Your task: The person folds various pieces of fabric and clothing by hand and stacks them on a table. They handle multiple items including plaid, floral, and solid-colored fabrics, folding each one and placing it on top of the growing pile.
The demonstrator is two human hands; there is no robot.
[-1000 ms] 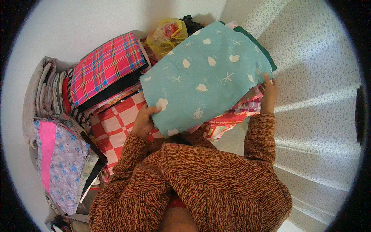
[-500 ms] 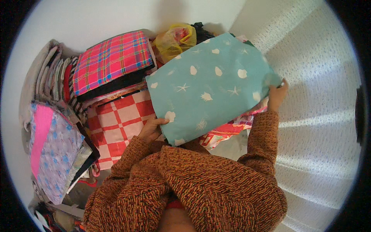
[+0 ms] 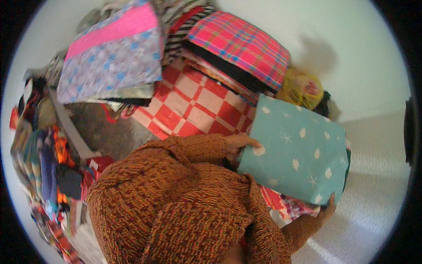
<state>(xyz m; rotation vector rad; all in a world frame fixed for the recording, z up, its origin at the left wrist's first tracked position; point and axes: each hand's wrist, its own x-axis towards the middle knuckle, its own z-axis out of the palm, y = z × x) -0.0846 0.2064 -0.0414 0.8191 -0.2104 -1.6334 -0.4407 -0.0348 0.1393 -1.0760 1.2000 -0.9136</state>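
A folded teal cloth with white shell and starfish prints is spread between my two hands. My left hand pinches its left edge, thumb on top. At the lower right corner my right hand grips the cloth, with its fingers partly hidden. Beneath the teal cloth, red and white patterned fabric shows along the near edge. A red and pale checked cloth lies flat just left of my left hand.
Behind the checked cloth is a stack topped by pink plaid cloth, with a yellow plastic bag beside it. A floral stack with a pink band stands at upper left. Piled clothes line the far left. A white curtain hangs at right.
My view has swung left, so the stacks appear farther right and clothes at the far left have come into view. Both hands still hold the teal cloth.
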